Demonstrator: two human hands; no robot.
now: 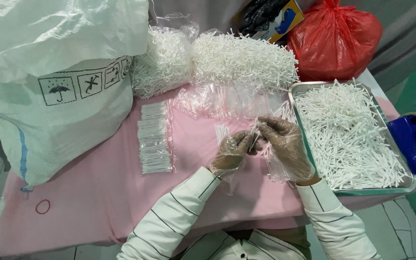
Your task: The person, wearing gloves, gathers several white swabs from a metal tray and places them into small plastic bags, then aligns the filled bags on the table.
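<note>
Both my hands wear thin clear plastic gloves and meet over the pink table cover (97,192). My left hand (232,151) pinches a small clear plastic bag (257,130) at its mouth. Against it, my right hand (285,144) grips the same bag along with a few white sticks. A small bundle of white sticks (221,132) lies just left of my left hand. To the right, a metal tray (298,89) holds a loose heap of white sticks (347,135).
A row of filled stick packets (154,138) lies left of centre. Bagged stick piles (203,60) and empty clear bags (217,101) sit behind. A large white woven sack (58,96) stands left, a red bag (335,38) back right, a blue tape dispenser (415,139) far right, a red rubber band (43,206) front left.
</note>
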